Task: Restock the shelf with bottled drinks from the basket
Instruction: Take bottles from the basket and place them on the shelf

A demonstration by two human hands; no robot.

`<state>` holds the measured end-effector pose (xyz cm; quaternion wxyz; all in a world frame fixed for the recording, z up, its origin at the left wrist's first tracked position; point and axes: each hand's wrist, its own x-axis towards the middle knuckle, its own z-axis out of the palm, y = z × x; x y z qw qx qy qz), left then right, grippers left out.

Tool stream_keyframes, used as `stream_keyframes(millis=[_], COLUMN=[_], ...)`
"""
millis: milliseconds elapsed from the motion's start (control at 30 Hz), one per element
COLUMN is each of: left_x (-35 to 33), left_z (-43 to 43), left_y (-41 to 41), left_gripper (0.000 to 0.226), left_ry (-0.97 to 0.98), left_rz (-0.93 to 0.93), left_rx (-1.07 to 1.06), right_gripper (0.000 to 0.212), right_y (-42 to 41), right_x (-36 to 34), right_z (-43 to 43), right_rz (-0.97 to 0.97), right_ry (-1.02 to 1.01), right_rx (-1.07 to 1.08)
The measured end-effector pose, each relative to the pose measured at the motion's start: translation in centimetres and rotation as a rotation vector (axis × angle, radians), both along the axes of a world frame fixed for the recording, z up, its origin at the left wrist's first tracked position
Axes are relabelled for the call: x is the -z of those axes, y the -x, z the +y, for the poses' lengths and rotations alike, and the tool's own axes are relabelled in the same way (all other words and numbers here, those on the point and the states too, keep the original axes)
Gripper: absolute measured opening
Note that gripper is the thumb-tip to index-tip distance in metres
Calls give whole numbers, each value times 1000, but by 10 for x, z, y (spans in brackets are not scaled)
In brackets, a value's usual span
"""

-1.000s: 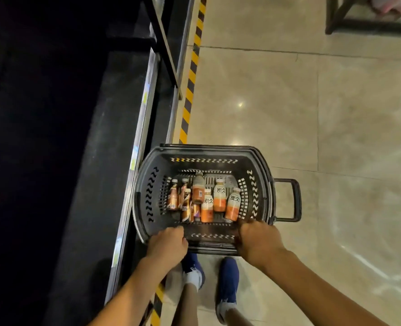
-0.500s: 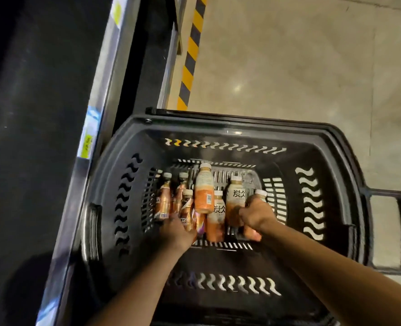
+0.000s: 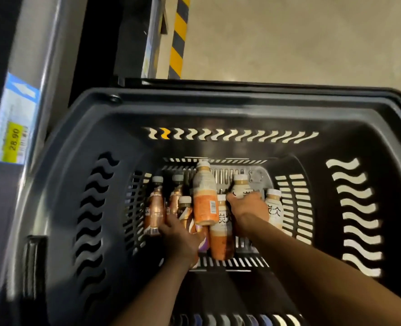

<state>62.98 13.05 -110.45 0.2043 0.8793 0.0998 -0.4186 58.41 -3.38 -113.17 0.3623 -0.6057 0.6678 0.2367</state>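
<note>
Both hands are reaching down into the basket (image 3: 81, 142). The right hand (image 3: 250, 208) is curling its fingers around a white-capped bottle (image 3: 240, 184), apparently to lift it out. The left hand (image 3: 183, 234) is lying spread over the small copper bottles (image 3: 156, 208); whether it is gripping one cannot be told. The bottled drinks are lying clustered on the basket floor, a tall orange bottle (image 3: 205, 203) resting on top. The shelf edge (image 3: 30, 90), bearing a price tag (image 3: 16, 142), is running alongside on the left, within easy reach for restocking.

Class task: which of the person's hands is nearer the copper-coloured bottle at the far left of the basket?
Left. The left hand lies just beside the copper-coloured bottle; the right hand is farther right, among the white-capped bottles.
</note>
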Motion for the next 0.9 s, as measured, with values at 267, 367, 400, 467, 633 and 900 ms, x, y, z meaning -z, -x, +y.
stream_keyframes(millis=[267, 367, 400, 467, 633, 900], left_x=[-100, -186, -211, -270, -476, -686], left_z=[-8, -17, -18, -23, -42, -40], left_y=[-14, -11, -7, 2, 24, 63], left_gripper=[80, 93, 102, 106, 46, 36], left_ry=[188, 256, 282, 329, 416, 612], left_rz=[101, 119, 120, 154, 242, 270], left_rx=[-218, -221, -225, -230, -270, -258], right_gripper=[85, 68, 56, 44, 56, 32], right_y=[33, 49, 55, 64, 91, 115], right_x=[-123, -218, -255, -333, -504, -716], right_z=[0, -6, -8, -12, -13, -6], right_rz=[-242, -255, -258, -299, -381, -602], right_ry=[-126, -161, -173, -142, -191, -177], right_rx=[80, 126, 132, 187, 354, 350])
